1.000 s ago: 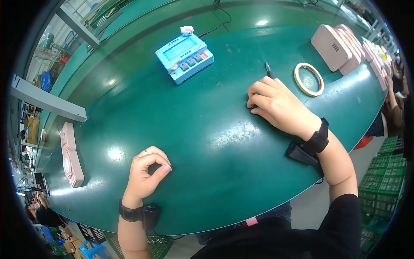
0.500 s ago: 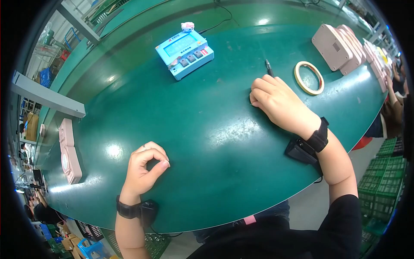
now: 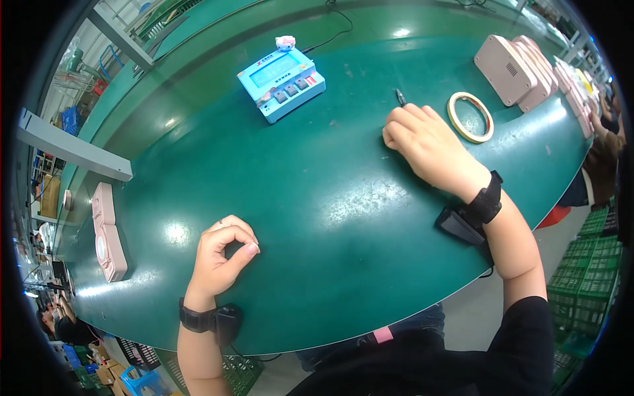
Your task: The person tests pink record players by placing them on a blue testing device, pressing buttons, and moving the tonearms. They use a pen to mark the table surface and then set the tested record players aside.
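Above the far right of the green table, my right hand (image 3: 426,145) is closed with its fingers curled under. A dark pen (image 3: 401,98) sticks out beyond its knuckles, and the rest of the pen is hidden by the hand. My left hand (image 3: 224,254) rests nearer the front edge, thumb and index finger meeting in a loop with nothing visible between them. Just right of my right hand lies a roll of cream-coloured tape (image 3: 451,125). A light-blue boxy device (image 3: 284,86) with a screen, dark buttons and a small white figure on top stands at the back middle.
Pink plastic housings (image 3: 507,72) stand in a row at the back right. Another pink part (image 3: 109,241) lies at the left edge, near a grey metal post (image 3: 76,148). Green crates (image 3: 581,264) are stacked right of the table. Other people are at work on both sides.
My right hand has shifted slightly away from me, and the visible end of the pen has moved left and shows less. My left hand has stayed in place.
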{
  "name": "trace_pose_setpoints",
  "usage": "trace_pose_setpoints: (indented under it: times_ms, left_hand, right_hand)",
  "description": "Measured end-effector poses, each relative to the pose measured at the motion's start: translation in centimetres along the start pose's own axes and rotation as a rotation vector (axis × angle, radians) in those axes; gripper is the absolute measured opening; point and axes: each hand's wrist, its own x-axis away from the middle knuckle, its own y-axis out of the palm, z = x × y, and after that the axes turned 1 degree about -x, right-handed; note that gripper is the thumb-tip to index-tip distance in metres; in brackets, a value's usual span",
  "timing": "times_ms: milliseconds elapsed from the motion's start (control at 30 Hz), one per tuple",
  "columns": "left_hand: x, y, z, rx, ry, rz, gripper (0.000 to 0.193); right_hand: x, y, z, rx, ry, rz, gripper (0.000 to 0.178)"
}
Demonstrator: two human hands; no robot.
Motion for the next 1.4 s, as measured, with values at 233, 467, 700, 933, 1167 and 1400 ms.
trace_pose_setpoints:
  times_ms: [233,467,700,933,1167,1400]
  left_hand:
    - [-0.4,-0.4,0.2,-0.028,0.015,0.017,0.008]
    - [0.1,0.1,-1.1,-0.019,0.185,-0.010,0.014]
    - [-0.1,0.2,-1.0,-0.034,0.169,0.053,0.021]
    - [-0.5,0.1,-1.1,-0.009,0.165,0.053,0.020]
    - [-0.3,0.2,-0.7,0.016,0.158,0.039,0.020]
    - [0.1,0.4,-0.8,0.019,0.158,0.026,0.019]
  right_hand:
    - [-0.4,-0.7,0.6,-0.175,-0.040,-0.015,0.011]
    - [-0.9,0.6,-0.9,-0.018,-0.064,0.026,0.014]
    - [-0.2,1.0,-0.4,0.058,-0.050,-0.026,0.011]
    - [-0.9,1.1,0.0,0.094,-0.061,-0.032,0.009]
    - [-0.6,0.1,-1.1,-0.028,0.037,-0.096,0.011]
    - [-0.4,0.1,-1.0,-0.123,-0.017,0.005,0.015]
